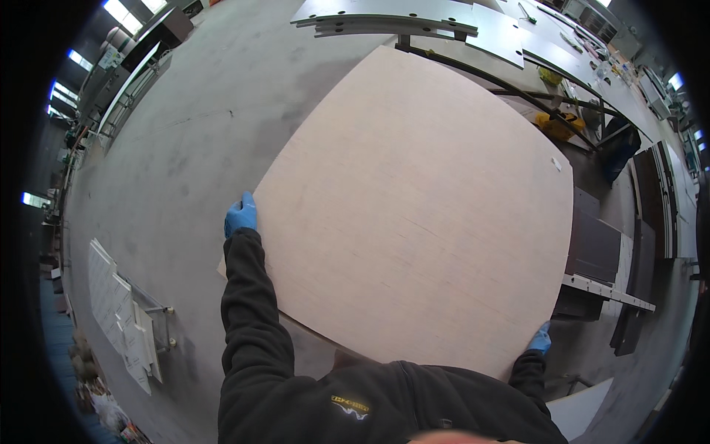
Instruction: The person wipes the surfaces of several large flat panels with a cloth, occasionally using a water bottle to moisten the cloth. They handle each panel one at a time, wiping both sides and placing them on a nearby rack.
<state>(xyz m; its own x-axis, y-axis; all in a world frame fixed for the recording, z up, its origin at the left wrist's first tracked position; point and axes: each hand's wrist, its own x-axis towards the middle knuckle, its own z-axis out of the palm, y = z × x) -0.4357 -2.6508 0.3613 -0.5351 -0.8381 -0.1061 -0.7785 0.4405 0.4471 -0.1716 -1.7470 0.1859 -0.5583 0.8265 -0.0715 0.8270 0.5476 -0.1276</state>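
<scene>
A large pale plywood sheet fills the middle of the view, its near edge close against my body. My left hand, in a blue glove, grips the sheet's left edge, with the arm stretched forward. Lower on the opposite side, my right hand, also in a blue glove, holds the right edge near the corner; its fingers are partly hidden by the sheet. A small white patch shows near the far right corner of the sheet.
Beyond the sheet stands a metal-framed workbench with white panels on it. Dark boards and a pale perforated strip lie to the right. A wheeled rack holds white panels at the left. Grey floor stretches along the left.
</scene>
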